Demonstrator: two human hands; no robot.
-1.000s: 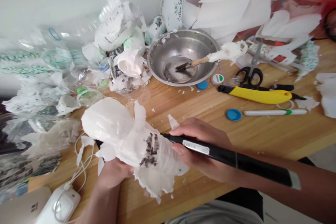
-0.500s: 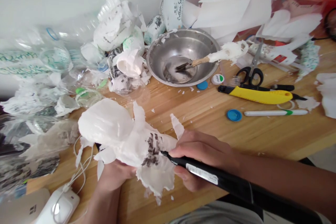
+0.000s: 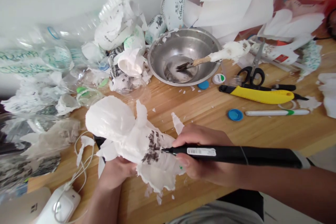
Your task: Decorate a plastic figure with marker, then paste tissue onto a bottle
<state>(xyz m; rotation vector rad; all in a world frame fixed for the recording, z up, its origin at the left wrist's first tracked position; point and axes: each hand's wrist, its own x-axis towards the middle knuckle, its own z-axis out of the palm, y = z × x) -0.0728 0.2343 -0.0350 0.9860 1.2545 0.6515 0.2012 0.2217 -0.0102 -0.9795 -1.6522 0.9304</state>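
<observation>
Holding pen (image 3: 252,155) to marked form (image 3: 132,143) over table (image 3: 262,131)

Grips the pen in the right hand (image 3: 207,138), with thumb and fingers closed just behind the tip; sets the tip at the right edge of the dark marks (image 3: 153,148) on the form's narrower part; touches the form from its near side with the left hand (image 3: 118,171); cannot tell how closed, with most fingers hidden; has the form over the near part of the table, rounded end to the left, torn flap toward the body.

Shows beyond the right hand a blue cap (image 3: 235,114), with a marker (image 3: 277,112) just beside; farther off, a yellow cutter (image 3: 265,94), with scissors (image 3: 252,71) just behind; farther still, a bowl (image 3: 194,47), with a brush (image 3: 201,62) leaning across the right rim, bristles inside; behind that, a pack (image 3: 176,3), with torn sheets (image 3: 236,10) to the right; left of the bowl, clear bottles (image 3: 78,29) among scraps; at the near left, a white charger (image 3: 61,201) with a cable (image 3: 84,162).
</observation>
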